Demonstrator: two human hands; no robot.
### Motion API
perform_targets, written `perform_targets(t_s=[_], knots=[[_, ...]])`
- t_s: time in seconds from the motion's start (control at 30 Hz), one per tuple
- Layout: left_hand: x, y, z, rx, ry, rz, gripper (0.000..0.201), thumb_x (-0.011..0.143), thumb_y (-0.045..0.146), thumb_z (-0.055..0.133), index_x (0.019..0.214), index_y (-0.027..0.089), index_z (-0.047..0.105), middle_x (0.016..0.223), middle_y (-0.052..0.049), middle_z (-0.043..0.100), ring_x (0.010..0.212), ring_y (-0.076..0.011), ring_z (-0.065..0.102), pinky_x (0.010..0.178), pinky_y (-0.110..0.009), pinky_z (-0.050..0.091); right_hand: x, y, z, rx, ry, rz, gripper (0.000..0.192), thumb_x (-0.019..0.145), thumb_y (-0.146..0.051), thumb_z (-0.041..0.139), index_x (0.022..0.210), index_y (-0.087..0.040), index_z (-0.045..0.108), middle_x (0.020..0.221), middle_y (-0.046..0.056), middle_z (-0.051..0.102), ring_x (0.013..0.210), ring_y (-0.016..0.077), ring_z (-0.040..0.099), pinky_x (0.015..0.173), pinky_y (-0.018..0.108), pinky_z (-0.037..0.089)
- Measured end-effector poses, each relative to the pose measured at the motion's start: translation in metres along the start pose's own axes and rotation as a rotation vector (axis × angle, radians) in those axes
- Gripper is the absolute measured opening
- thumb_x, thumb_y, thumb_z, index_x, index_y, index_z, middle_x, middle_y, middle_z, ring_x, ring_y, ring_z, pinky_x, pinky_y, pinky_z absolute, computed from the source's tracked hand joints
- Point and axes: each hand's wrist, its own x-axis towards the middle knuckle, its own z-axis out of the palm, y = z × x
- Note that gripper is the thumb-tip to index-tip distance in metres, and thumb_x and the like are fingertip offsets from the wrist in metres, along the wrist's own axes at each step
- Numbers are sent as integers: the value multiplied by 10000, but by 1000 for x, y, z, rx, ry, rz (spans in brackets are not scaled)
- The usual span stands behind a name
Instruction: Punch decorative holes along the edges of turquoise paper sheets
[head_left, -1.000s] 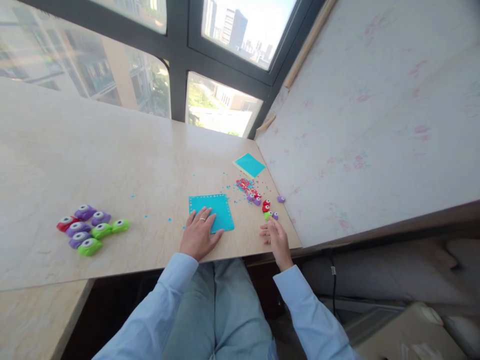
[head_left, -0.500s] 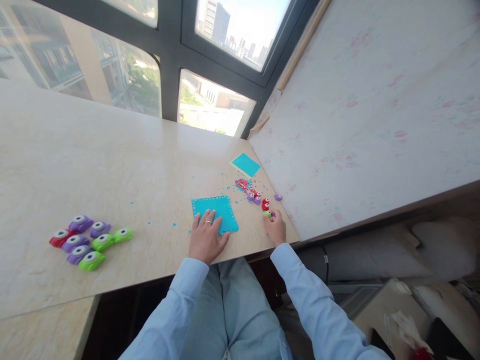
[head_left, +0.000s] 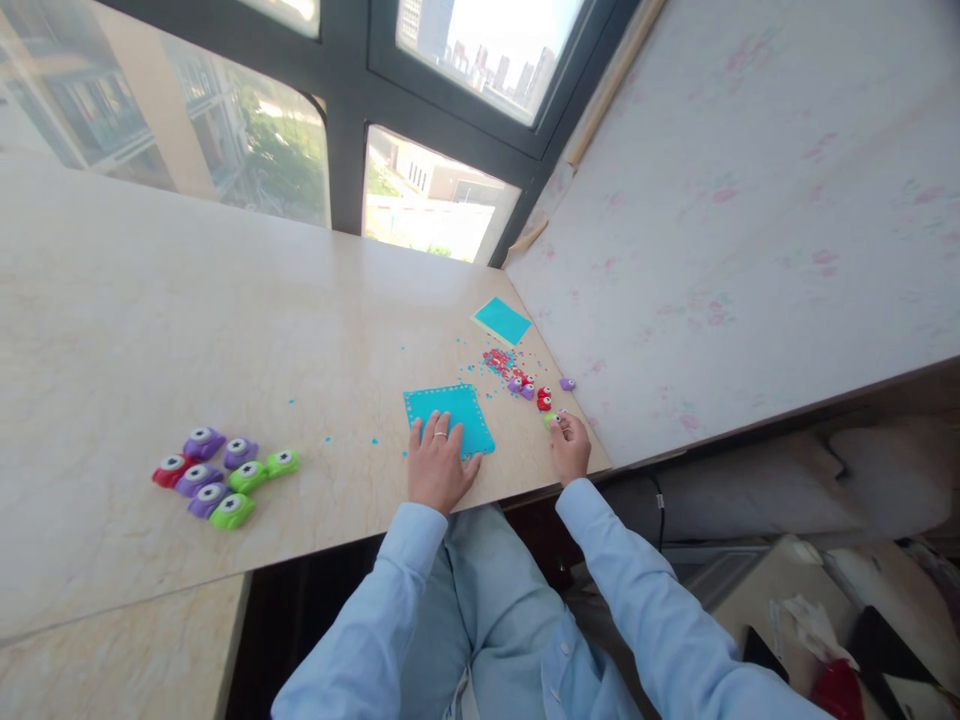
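My left hand lies flat with fingers spread on a blue sheet of paper, whose edges carry rows of small punched holes. At the right, my right hand has its fingers closed around a small craft paper punch, mostly hidden by the fingertips. A green punch sits right against those fingertips. Just beyond are red punches, purple punches and a lone purple punch by the wall.
Red and blue paper bits are heaped behind the punches, with a few blue scraps strewn leftward. Farther back lies another blue sheet over a paler one. Several purple, green and red punches stand at the left. The patterned wall bounds the right side.
The view has shifted, so the tabletop things appear farther right. My left hand stays on the blue sheet. My right hand remains at the punches, its fingers slightly turned.
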Motion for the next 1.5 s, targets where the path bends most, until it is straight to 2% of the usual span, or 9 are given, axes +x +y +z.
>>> perform_targets(t_s=[0.13, 0.27, 0.6, 0.7, 0.83, 1.23, 1.5], knots=[[0, 2, -2, -3, -16, -12, 416, 855, 432, 613, 1145, 135, 640, 1376, -206, 557, 1363, -369, 422, 1160, -568, 238, 1, 0, -1, 2, -18, -101, 384, 796, -475, 604, 998, -152, 654, 1052, 108, 558, 749, 168, 557, 710, 349, 526], [0, 3, -2, 1, -6, -30, 403, 867, 439, 605, 1132, 140, 653, 1365, -190, 573, 1356, -359, 434, 1158, -556, 251, 0, -1, -1, 22, -94, -174, 319, 829, -432, 590, 1001, -167, 637, 1020, 94, 572, 774, 183, 576, 732, 366, 524], [1, 2, -2, 8, -13, -11, 432, 886, 467, 578, 1152, 137, 660, 1377, -191, 564, 1361, -358, 432, 1157, -563, 264, -20, -12, 7, 125, -396, -348, 215, 898, -388, 596, 1009, -215, 659, 1016, 77, 659, 895, 209, 639, 744, 346, 552], [1, 3, -2, 27, -21, -7, 447, 887, 470, 575, 1173, 136, 653, 1383, -189, 560, 1363, -358, 430, 1157, -564, 263, -23, -21, 12, 141, -477, -465, 171, 927, -333, 578, 1032, -230, 667, 1006, 77, 675, 950, 219, 646, 827, 378, 551], [2, 3, -3, 64, -35, -1, 449, 895, 472, 563, 1186, 141, 649, 1387, -180, 560, 1360, -351, 435, 1157, -559, 267, -23, -31, 20, 144, -501, -549, 184, 949, -317, 560, 1067, -242, 681, 1031, 86, 679, 1005, 225, 639, 901, 405, 539], [2, 4, -2, 126, -38, 35, 469, 896, 482, 553, 1208, 141, 633, 1385, -191, 556, 1352, -352, 443, 1137, -563, 299, -25, -35, 20, 202, -562, -581, 245, 972, -236, 520, 1154, -270, 680, 1098, 79, 692, 1074, 212, 638, 952, 408, 535], [2, 4, -2, 137, -30, 37, 471, 895, 485, 553, 1206, 139, 631, 1385, -189, 556, 1353, -346, 444, 1143, -550, 297, -25, -34, 20, 251, -546, -528, 239, 954, -228, 539, 1125, -269, 701, 1091, 73, 714, 1050, 213, 659, 943, 401, 547]])
